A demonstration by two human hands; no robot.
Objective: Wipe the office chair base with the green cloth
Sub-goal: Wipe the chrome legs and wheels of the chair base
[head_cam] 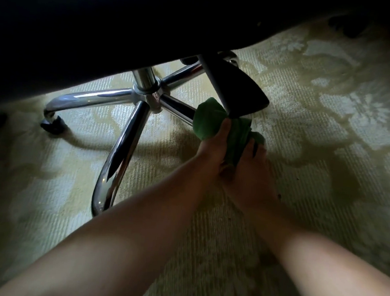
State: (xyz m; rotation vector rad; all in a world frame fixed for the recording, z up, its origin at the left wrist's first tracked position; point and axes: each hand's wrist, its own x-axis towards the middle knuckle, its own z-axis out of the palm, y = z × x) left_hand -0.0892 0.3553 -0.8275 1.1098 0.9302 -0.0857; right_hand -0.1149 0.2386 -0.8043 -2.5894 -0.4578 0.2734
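The chrome office chair base (pixel 130 128) stands on the carpet, its shiny legs spreading from a central column under the dark seat. A green cloth (pixel 209 119) is wrapped around the leg that points to the right. My left hand (pixel 212 147) grips the cloth from the near side, thumb up against it. My right hand (pixel 253 168) holds the cloth's right part, fingers curled into the fabric. The leg's outer end is hidden behind the cloth and a black lever paddle.
A black lever paddle (pixel 238 88) hangs from the seat just above the cloth. The dark seat underside (pixel 106 19) fills the top of the view. A black caster (pixel 51 125) sits at the left leg's end. Pale patterned carpet (pixel 332 112) lies all around.
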